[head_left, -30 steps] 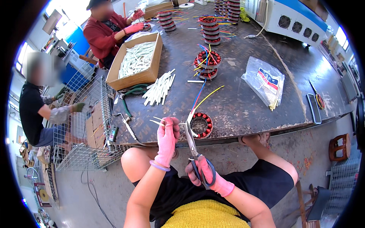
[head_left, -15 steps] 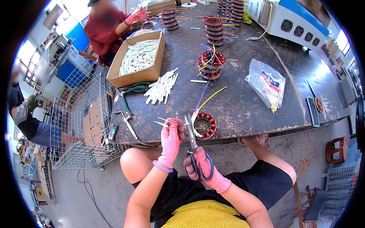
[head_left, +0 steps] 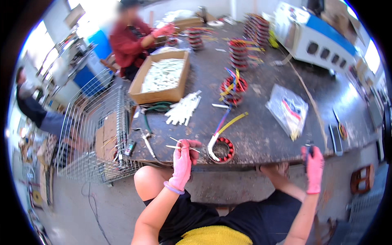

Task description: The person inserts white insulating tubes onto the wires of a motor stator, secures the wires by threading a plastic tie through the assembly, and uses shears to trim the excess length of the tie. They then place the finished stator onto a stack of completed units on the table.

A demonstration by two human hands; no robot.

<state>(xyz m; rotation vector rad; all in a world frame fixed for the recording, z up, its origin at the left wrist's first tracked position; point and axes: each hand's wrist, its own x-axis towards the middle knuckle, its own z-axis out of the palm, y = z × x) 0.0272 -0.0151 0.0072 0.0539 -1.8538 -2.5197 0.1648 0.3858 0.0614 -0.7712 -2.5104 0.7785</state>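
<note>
My left hand (head_left: pixel 185 160), in a pink glove, pinches a few thin white tubes (head_left: pixel 174 146) whose ends stick out past the fingers. Just right of it, at the table's front edge, lies a ring-shaped motor stator (head_left: pixel 230 154) with red windings. Its red, blue and yellow leads (head_left: pixel 232 123) run up and away, a white sleeve (head_left: pixel 212 143) around their base. Far to the right, my gloved right hand (head_left: pixel 314 170) is closed on dark-handled scissors (head_left: pixel 309 149) by the table edge; motion blurs them and the hand hides much of them.
A cardboard box (head_left: pixel 134 97) of white tubes stands at the back left, with a loose tube pile (head_left: pixel 183 108) beside it. Cutters (head_left: pixel 148 120) and a torch-like tool (head_left: pixel 148 145) lie nearby. Stacked stators (head_left: pixel 238 55), a plastic bag (head_left: pixel 288 110) and a phone (head_left: pixel 336 139) are further right. A co-worker (head_left: pixel 128 45) sits beyond the box.
My right hand has swung right with the scissors, away from the stator and my left hand. My left hand stays near its place, still pinching the tubes. The view has shifted slightly.
</note>
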